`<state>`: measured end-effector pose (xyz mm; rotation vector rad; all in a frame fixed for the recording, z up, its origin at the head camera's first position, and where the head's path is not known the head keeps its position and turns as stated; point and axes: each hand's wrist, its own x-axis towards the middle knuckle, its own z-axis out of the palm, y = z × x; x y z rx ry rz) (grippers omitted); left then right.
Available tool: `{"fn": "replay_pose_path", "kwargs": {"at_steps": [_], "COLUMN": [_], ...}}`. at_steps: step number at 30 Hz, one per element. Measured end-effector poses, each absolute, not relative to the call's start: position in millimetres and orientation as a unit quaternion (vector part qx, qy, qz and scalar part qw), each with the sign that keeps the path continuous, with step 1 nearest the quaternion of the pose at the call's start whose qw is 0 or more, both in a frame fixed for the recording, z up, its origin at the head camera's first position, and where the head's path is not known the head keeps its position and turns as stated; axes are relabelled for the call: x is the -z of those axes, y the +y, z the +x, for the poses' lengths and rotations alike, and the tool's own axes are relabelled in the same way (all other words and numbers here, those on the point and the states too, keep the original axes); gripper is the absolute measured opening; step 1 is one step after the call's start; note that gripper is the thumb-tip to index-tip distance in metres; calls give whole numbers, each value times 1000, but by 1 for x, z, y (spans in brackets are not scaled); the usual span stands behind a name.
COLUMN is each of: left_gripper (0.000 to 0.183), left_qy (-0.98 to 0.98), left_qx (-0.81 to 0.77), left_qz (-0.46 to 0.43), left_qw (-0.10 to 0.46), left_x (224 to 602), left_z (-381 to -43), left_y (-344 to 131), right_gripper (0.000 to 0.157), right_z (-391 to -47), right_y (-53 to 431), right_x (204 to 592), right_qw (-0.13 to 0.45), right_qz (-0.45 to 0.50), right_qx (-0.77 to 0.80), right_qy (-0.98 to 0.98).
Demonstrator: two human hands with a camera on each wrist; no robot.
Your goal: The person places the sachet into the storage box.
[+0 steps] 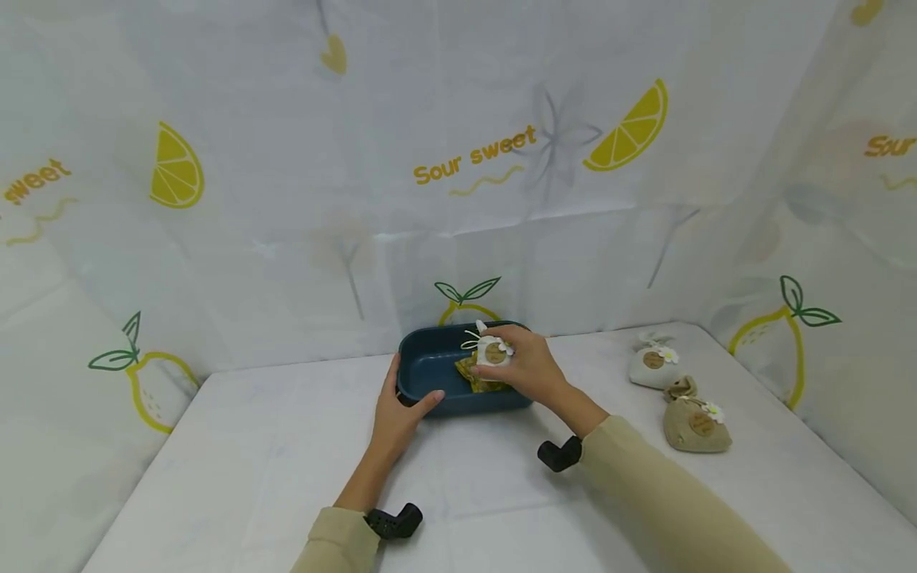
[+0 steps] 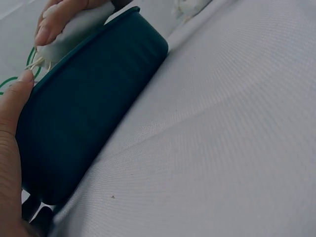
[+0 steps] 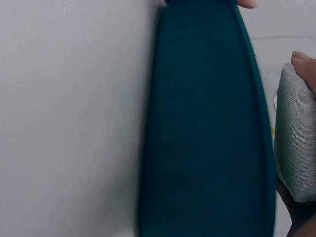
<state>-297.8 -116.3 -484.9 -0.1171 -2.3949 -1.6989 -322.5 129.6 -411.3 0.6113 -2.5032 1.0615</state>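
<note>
Packet (image 1: 467, 372) in tub (image 1: 430, 371); two pouches (image 1: 697, 427) — on table (image 1: 286, 454), right of tub.

Yellow packet (image 1: 466, 372) partly hidden behind white pouch (image 1: 494, 352), sleeves (image 1: 669, 485) cropped at bottom

Orange lettering (image 1: 475, 155) on the white backdrop cloth (image 1: 286, 159), centre: "Sour sweet", slanting upward. Cloth at far left: "sweet". Far right: "Sour" (frame edge cuts in there). Round brown tags (image 1: 496, 352) on held white pouch (image 1: 483, 348), second white pouch (image 1: 645, 374) and tan pouch (image 1: 679, 426): print too small to read.
</note>
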Motion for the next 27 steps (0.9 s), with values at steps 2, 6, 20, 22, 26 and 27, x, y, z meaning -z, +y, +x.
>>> {"fn": "replay_pose_path", "kwargs": {"at_steps": [2, 6, 20, 22, 26, 27], "left_gripper": [104, 104, 103, 103, 103, 103], "left_qy": [-809, -804, -801, -801, -798, -798], "left_qx": [577, 585, 589, 590, 593, 593], "left_qz": [-38, -41, -42, -42, -42, -42], "left_qw": [102, 101, 97, 98, 95, 95], "left_x": [486, 487, 484, 485, 484, 484], "left_z": [-298, -298, -300, -300, -298, -298], "left_y": [-117, -117, -116, -117, -117, -117], "right_gripper": [63, 64, 66, 66, 63, 62], "right_z": [-327, -333, -347, -349, -352, -353], "right_y": [120, 105, 79, 78, 76, 75], "right_x": [413, 417, 414, 414, 416, 417], "right_qw": [171, 159, 96, 77, 37, 29], "right_qz": [220, 228, 240, 244, 249, 250], "right_qx": [-370, -356, -290, -275, -249, -245], "right_qy": [-886, -892, -921, -927, -935, -936]}}
